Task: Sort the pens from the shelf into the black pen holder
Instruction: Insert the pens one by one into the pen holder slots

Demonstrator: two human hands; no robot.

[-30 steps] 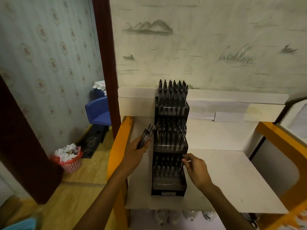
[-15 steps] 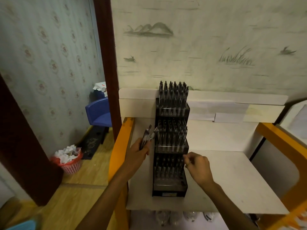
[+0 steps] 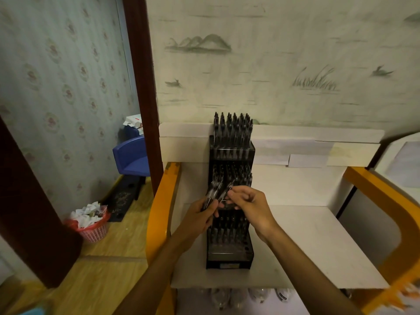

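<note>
A tall black pen holder with three stepped tiers stands on the white shelf; its top and middle tiers are full of dark pens, and the bottom tier has empty front rows. My left hand grips a small bunch of pens in front of the middle tier. My right hand is beside it, fingertips pinching the tip of one pen from that bunch.
Orange side rails frame the shelf left and right. A dark wooden door post rises at the left. Beyond it are a blue chair and a pink waste basket on the wooden floor.
My right hand rose from the holder's bottom tier to the pens in my left hand. My left hand shifted right, in front of the middle tier.
</note>
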